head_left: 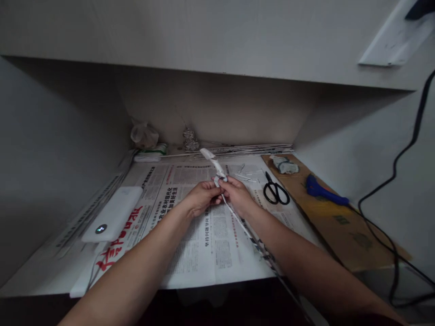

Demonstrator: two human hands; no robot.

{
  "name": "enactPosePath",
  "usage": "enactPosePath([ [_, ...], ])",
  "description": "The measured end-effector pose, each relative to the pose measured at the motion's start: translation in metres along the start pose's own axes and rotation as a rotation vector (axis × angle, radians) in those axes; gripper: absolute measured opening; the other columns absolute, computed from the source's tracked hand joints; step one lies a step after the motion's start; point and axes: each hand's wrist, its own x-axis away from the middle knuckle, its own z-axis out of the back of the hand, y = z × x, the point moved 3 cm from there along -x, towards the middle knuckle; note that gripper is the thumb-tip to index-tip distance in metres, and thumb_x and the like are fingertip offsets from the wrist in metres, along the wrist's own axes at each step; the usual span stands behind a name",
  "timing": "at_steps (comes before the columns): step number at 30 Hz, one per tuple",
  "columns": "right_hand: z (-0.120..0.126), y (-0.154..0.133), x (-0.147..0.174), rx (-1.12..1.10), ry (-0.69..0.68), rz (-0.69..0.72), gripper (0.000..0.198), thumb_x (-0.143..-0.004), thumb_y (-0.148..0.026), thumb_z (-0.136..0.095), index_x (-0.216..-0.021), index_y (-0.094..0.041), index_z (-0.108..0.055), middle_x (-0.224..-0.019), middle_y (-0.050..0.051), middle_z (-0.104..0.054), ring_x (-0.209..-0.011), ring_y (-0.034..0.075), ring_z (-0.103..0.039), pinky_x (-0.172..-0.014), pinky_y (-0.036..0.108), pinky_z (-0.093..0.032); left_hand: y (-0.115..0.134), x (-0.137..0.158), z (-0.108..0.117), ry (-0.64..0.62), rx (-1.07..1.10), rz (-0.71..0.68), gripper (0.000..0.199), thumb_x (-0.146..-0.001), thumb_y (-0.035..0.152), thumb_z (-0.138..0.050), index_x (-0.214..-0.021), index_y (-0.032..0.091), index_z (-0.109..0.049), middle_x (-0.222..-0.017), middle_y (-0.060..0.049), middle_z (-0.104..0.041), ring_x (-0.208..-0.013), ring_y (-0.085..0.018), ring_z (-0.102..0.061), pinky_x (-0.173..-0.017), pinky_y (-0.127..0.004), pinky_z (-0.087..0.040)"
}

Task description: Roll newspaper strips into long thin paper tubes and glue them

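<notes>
My left hand [205, 197] and my right hand [237, 194] meet over the newspaper sheet [190, 253], fingers pinched on a rolled-paper piece [217, 167]. Its white, bent upper end sticks up beyond my fingertips. From beneath my hands, long thin paper strands [249, 233] with dark printed patches trail down past my right forearm and over the table's front edge. My fingers cover the spot where strands and rolled piece come together. Black-handled scissors [276, 192] lie to the right of my right hand, with a few short white sticks [246, 176] closer by.
A blue glue gun [324, 190] and a crumpled wad [284, 165] rest on the cardboard [360, 244] at right; a black cord [390, 181] hangs there. A white power bank [115, 213] lies left. Behind are paper sticks [244, 150], a twine bundle [190, 138] and a plastic bag [144, 135].
</notes>
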Motion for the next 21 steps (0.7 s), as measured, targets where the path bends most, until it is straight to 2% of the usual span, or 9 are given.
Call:
enactPosePath([
  [3, 0.004, -0.009, -0.008, -0.073, 0.11, -0.024, 0.027, -0.065, -0.036, -0.071, -0.078, -0.017, -0.057, -0.053, -0.005, -0.051, -0.038, 0.006, -0.04, -0.035, 0.019, -0.035, -0.002, 0.001, -0.001, -0.005, -0.018, 0.031, 0.019, -0.066, 0.024, -0.076, -0.073, 0.009, -0.067, -0.067, -0.006, -0.064, -0.053, -0.005, -0.052, -0.051, -0.015, -0.043],
  [5, 0.013, -0.024, -0.017, -0.117, 0.17, -0.009, 0.02, -0.07, -0.032, -0.069, -0.075, -0.018, -0.055, -0.055, -0.004, -0.054, -0.041, 0.008, -0.044, -0.035, 0.019, -0.034, -0.001, 0.002, -0.002, -0.014, -0.033, 0.055, 0.018, -0.068, 0.022, -0.074, -0.078, 0.008, -0.069, -0.071, -0.006, -0.066, -0.053, -0.004, -0.052, -0.051, -0.015, -0.042],
  [8, 0.03, -0.057, -0.032, -0.173, 0.225, 0.058, 0.009, -0.081, -0.026, -0.059, -0.08, -0.017, -0.058, -0.062, -0.002, -0.058, -0.048, 0.009, -0.049, -0.04, 0.019, -0.038, -0.001, 0.003, -0.004, -0.052, -0.074, 0.092, 0.021, -0.071, 0.021, -0.072, -0.087, 0.008, -0.07, -0.072, -0.006, -0.065, -0.052, -0.003, -0.051, -0.051, -0.014, -0.042],
  [12, 0.054, -0.098, -0.05, -0.109, 0.263, 0.085, 0.01, -0.085, -0.021, -0.055, -0.076, -0.017, -0.057, -0.055, -0.004, -0.053, -0.043, 0.007, -0.044, -0.036, 0.017, -0.03, -0.003, 0.004, -0.005, -0.067, -0.099, 0.1, 0.02, -0.074, 0.022, -0.07, -0.089, 0.008, -0.07, -0.073, -0.006, -0.065, -0.053, -0.003, -0.051, -0.052, -0.014, -0.042],
  [15, 0.074, -0.115, -0.061, -0.007, 0.283, 0.145, 0.013, -0.088, -0.027, -0.051, -0.083, -0.017, -0.059, -0.06, -0.003, -0.056, -0.046, 0.007, -0.048, -0.039, 0.017, -0.033, -0.003, 0.004, -0.005, -0.052, -0.088, 0.115, 0.02, -0.074, 0.022, -0.07, -0.088, 0.008, -0.07, -0.072, -0.006, -0.065, -0.053, -0.004, -0.052, -0.051, -0.015, -0.042],
  [17, 0.092, -0.123, -0.067, 0.289, 0.336, 0.189, 0.02, -0.092, -0.031, -0.044, -0.094, -0.019, -0.06, -0.068, -0.001, -0.061, -0.051, 0.007, -0.053, -0.044, 0.017, -0.038, -0.002, 0.003, -0.005, -0.035, -0.065, 0.119, 0.02, -0.075, 0.023, -0.068, -0.088, 0.008, -0.07, -0.071, -0.007, -0.065, -0.052, -0.004, -0.052, -0.05, -0.015, -0.043],
  [20, 0.126, -0.129, -0.069, 1.096, 0.533, 0.15, 0.038, -0.098, -0.033, -0.023, -0.112, -0.02, -0.056, -0.086, 0.006, -0.067, -0.065, 0.009, -0.062, -0.055, 0.019, -0.045, 0.002, 0.002, -0.002, 0.035, -0.008, 0.093, 0.02, -0.078, 0.025, -0.066, -0.086, 0.007, -0.069, -0.068, -0.006, -0.063, -0.05, -0.005, -0.051, -0.047, -0.015, -0.043],
  [21, 0.139, -0.129, -0.068, 1.26, 0.582, 0.107, 0.042, -0.099, -0.032, -0.019, -0.113, -0.018, -0.056, -0.091, 0.009, -0.067, -0.073, 0.012, -0.064, -0.06, 0.022, -0.047, 0.004, 0.001, 0.0, 0.066, 0.014, 0.08, 0.02, -0.078, 0.025, -0.065, -0.086, 0.007, -0.069, -0.068, -0.006, -0.063, -0.049, -0.005, -0.051, -0.046, -0.015, -0.044],
])
